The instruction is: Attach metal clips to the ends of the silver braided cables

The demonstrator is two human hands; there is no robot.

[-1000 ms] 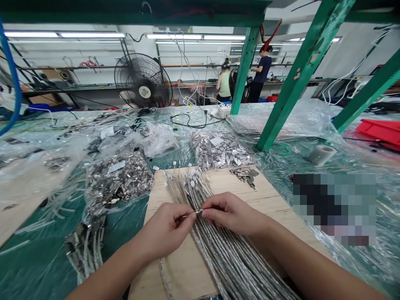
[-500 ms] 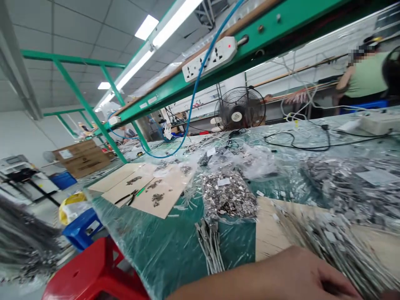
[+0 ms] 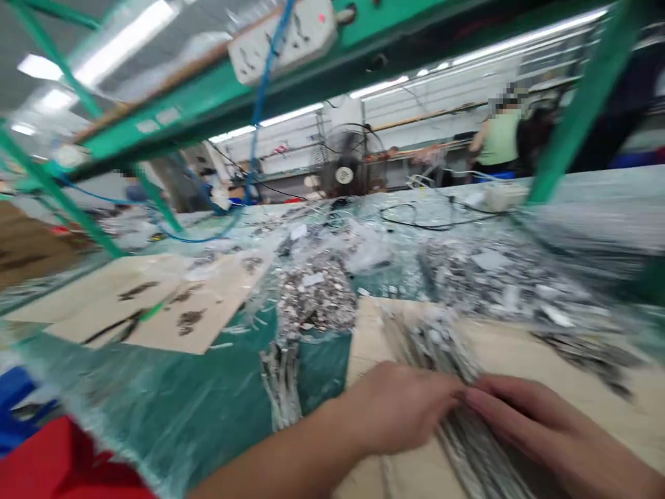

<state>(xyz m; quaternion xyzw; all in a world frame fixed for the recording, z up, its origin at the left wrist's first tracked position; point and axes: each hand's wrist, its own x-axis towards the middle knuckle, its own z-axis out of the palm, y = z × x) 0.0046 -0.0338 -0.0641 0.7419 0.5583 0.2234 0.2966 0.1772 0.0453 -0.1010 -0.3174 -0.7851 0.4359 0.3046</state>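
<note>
Left hand: the left hand [image 3: 400, 409] is laid on a bundle of silver cables [image 3: 457, 409], its fingers [image 3: 447, 400] curled down onto the strands; whether a strand is pinched cannot be told through the motion blur.
Right hand: the right hand [image 3: 540, 423] is met fingertip to fingertip with the left over the same bundle, its fingers [image 3: 493, 398] stretched flat along the strands; a grip cannot be made out.
Cable bundle: the bundle is fanned across a pale wooden board [image 3: 571, 360] on the tabletop [image 3: 197, 395], which is covered in green matting and clear plastic film.
Beside the board: a clear bag of small metal parts [image 3: 316, 298] is seen just left of the board, with a short bunch of cables [image 3: 280, 378] lying below it.
Far left: a second board [image 3: 171, 305] with pliers [image 3: 125, 326] is seen well apart.
Overhead: a white power strip [image 3: 280, 34] is fixed to a green frame [image 3: 218, 83].
Background: a standing fan [image 3: 346, 163] and a person in a light green top [image 3: 499, 138] are seen beyond.
</note>
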